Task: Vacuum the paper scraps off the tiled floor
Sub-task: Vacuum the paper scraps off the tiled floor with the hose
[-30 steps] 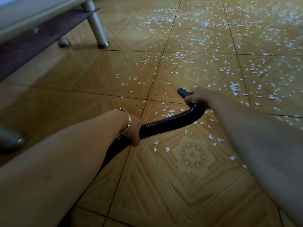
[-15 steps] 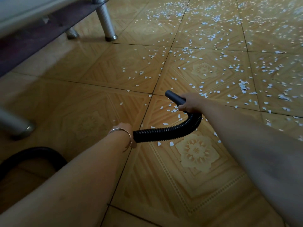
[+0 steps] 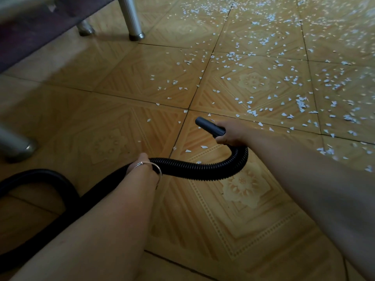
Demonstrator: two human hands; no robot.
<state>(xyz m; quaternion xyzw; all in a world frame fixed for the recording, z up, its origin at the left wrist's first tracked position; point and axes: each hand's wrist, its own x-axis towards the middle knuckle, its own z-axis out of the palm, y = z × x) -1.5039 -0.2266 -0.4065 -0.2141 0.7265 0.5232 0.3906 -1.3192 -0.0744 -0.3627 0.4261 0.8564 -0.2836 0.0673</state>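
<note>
Presently a black ribbed hose is held in both hands above the tiled floor. Its smooth nozzle is gripped by the right hand, the fingers being curled round the tube just where the ribbing begins. The open end is pointed up and to the left, beside a grout line; whether the tiles are touched by it cannot be told.

From that grip the hose is bent down and back in a tight curve towards the left hand, by which it is clasped further along (most of the fingers are hidden behind the wrist, but the hose is seen to pass through the closed hand). A thin metal bracelet is worn on that wrist. Past the left forearm the hose is carried on to the lower left, where a dark loop of it is laid on the floor.

White paper scraps are strewn thickly over the tiles to the upper right, beyond the nozzle. Only a few are scattered close to the nozzle and under the bend of the hose. A metal leg is planted on the tiles at the top, and another, blurred, is seen at the left edge.
</note>
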